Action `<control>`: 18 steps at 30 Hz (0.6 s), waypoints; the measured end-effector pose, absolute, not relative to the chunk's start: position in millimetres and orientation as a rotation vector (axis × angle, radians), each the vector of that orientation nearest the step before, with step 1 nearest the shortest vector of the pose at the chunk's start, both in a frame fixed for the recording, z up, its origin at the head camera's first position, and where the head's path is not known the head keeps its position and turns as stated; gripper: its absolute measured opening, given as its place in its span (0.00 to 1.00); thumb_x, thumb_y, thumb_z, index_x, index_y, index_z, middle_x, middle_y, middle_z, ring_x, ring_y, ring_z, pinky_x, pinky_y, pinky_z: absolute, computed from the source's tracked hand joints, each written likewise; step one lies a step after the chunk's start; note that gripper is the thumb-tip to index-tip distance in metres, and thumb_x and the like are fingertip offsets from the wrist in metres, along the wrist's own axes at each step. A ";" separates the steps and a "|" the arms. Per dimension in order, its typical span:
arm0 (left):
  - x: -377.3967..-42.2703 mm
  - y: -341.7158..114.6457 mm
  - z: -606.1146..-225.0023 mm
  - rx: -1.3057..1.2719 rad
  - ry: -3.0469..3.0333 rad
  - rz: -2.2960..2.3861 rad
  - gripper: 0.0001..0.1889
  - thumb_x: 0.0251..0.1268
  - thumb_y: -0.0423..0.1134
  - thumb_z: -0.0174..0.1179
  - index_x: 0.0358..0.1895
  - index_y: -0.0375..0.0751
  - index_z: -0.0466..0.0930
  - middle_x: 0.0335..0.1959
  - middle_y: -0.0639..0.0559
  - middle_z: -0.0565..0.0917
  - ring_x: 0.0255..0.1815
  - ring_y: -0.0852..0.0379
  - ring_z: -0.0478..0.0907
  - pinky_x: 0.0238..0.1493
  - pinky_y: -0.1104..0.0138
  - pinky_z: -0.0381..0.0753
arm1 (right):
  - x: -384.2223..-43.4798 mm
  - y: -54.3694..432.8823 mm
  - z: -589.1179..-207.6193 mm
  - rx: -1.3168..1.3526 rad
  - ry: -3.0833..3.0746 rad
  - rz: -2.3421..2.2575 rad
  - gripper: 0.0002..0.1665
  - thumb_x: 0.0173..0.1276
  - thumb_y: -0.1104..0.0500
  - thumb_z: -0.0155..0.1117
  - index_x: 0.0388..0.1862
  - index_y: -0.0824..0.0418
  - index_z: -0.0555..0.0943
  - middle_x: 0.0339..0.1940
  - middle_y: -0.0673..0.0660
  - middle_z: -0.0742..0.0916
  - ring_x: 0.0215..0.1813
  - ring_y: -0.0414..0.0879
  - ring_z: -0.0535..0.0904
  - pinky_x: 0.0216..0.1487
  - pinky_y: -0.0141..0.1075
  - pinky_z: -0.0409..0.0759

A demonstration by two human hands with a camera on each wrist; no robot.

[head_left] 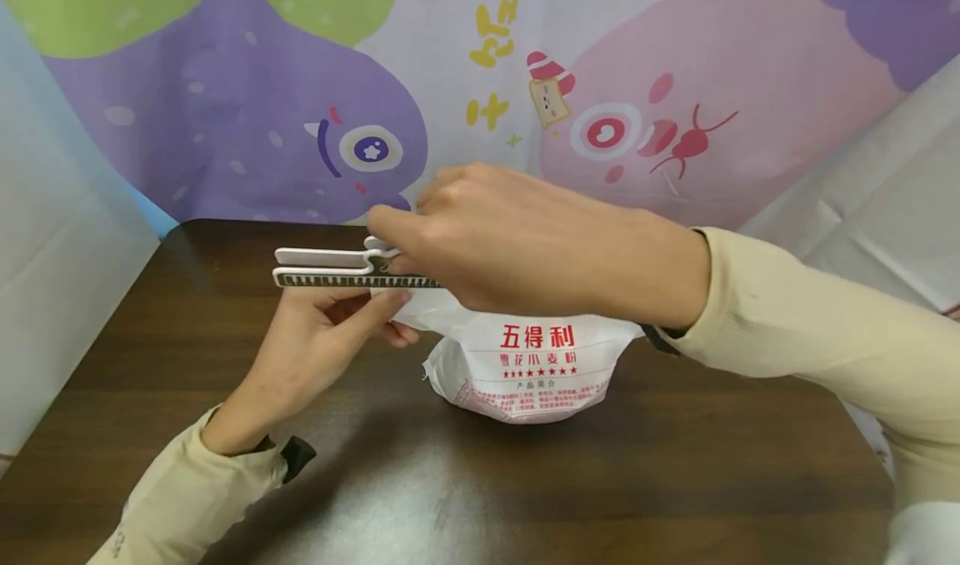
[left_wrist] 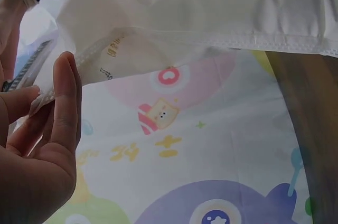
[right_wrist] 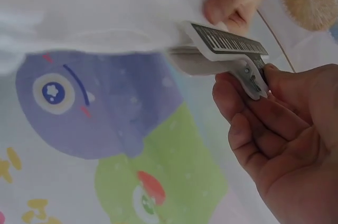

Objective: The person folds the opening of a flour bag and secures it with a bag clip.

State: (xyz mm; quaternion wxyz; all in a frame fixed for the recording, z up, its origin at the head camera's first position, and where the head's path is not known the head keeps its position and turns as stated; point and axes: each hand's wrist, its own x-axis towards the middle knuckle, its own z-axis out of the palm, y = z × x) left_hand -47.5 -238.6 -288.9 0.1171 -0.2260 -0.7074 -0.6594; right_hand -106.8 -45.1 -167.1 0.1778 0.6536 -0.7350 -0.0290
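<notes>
A white flour bag (head_left: 536, 373) with red print sits on the table, its upper part drawn toward the left. My left hand (head_left: 300, 365) pinches the bag's top edge at a corner between thumb and fingers, also seen in the left wrist view (left_wrist: 53, 145). Above it, my right hand (head_left: 510, 240) grips a white bag clip (head_left: 322, 280) with a piano-key pattern by its handles. In the right wrist view the clip's (right_wrist: 229, 44) two long arms stand apart beside the bag's edge (right_wrist: 105, 44). Whether the bag lies between them I cannot tell.
The dark wooden table (head_left: 360, 482) spreads under both arms. Behind it hangs a cloth (head_left: 480, 132) with purple and pink cartoon figures. White sheeting (head_left: 67, 257) borders the table on the left.
</notes>
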 end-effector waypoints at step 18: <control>-49.6 -242.4 -287.0 -0.649 -2.056 -2.065 0.11 0.66 0.25 0.62 0.50 0.28 0.81 0.39 0.33 0.85 0.28 0.45 0.87 0.34 0.54 0.86 | -107.6 -43.4 -163.9 1.882 -2.247 -0.071 0.09 0.77 0.54 0.58 0.39 0.59 0.76 0.18 0.49 0.76 0.23 0.47 0.74 0.29 0.39 0.76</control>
